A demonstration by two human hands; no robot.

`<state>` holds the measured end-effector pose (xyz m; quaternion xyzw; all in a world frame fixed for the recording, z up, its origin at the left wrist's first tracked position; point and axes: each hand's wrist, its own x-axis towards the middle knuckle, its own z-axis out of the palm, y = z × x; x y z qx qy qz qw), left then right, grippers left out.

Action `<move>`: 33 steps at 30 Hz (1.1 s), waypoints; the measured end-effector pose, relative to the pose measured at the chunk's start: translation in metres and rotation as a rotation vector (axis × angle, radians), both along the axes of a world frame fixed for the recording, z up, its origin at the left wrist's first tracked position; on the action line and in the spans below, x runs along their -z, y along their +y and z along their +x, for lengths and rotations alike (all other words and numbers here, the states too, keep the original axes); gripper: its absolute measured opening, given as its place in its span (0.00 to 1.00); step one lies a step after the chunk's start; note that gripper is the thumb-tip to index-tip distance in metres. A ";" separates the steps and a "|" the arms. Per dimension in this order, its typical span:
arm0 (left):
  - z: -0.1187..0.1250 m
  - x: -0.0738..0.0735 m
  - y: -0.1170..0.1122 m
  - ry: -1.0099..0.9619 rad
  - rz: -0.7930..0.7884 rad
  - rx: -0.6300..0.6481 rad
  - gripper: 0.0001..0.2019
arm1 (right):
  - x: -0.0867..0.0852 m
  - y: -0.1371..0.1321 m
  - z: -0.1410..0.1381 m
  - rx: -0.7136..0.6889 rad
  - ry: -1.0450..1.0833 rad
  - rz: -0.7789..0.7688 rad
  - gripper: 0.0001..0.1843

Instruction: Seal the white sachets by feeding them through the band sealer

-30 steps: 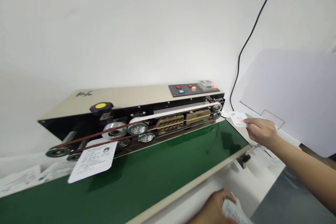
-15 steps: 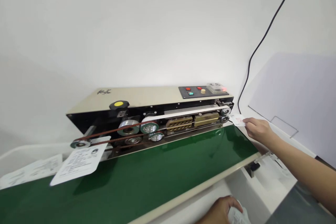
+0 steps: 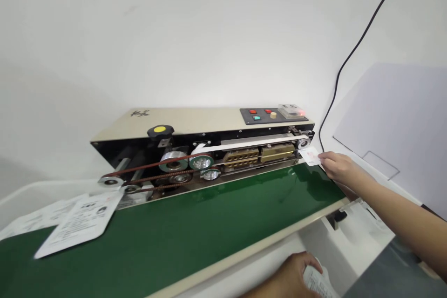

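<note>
At the right end of the band sealer (image 3: 195, 118), my right hand (image 3: 337, 166) pinches a small white pouch (image 3: 310, 156) with pink print, its edge at the entry rollers. Low in front of the belt, my left hand (image 3: 296, 274) is wrapped round white printed pouches (image 3: 317, 281); how many is hidden, and the frame's edge cuts part of them off. Another white printed pouch (image 3: 78, 223) lies at the left, over the green conveyor belt (image 3: 216, 214), beside the exit pulleys.
More white pouches (image 3: 42, 219) lie behind the belt in a white bin (image 3: 21, 195) at the left. Red and green switches sit on the control panel (image 3: 261, 115). A black cable (image 3: 352, 51) hangs down the wall, and a white box (image 3: 370, 228) stands below the belt's right end.
The printed pouch at the left has travelled further left, out past the pulleys. My right hand has brought its pouch slightly left, up to the rollers. My left hand keeps its hold.
</note>
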<state>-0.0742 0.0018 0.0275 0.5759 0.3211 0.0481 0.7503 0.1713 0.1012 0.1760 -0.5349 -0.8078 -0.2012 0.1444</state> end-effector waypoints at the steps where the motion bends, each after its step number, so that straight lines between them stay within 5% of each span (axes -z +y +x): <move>1: -0.001 -0.001 -0.001 0.001 -0.013 -0.001 0.38 | -0.001 0.000 -0.003 -0.027 -0.076 0.043 0.12; 11: -0.003 -0.005 -0.001 -0.002 0.001 -0.009 0.39 | -0.007 0.004 -0.031 -0.226 -0.254 0.321 0.13; 21: -0.002 -0.004 -0.005 -0.010 -0.066 -0.013 0.41 | -0.007 -0.001 -0.047 -0.254 -0.176 0.215 0.09; 24: -0.004 -0.004 -0.005 0.003 0.009 -0.023 0.37 | -0.015 -0.029 -0.056 -0.274 -0.098 0.258 0.06; 28: -0.005 -0.006 -0.004 0.029 0.095 -0.046 0.32 | -0.014 -0.101 -0.083 -0.308 0.095 0.281 0.04; 33: -0.004 -0.012 -0.007 0.009 0.061 -0.029 0.30 | 0.047 -0.167 -0.102 -0.203 0.314 -0.088 0.10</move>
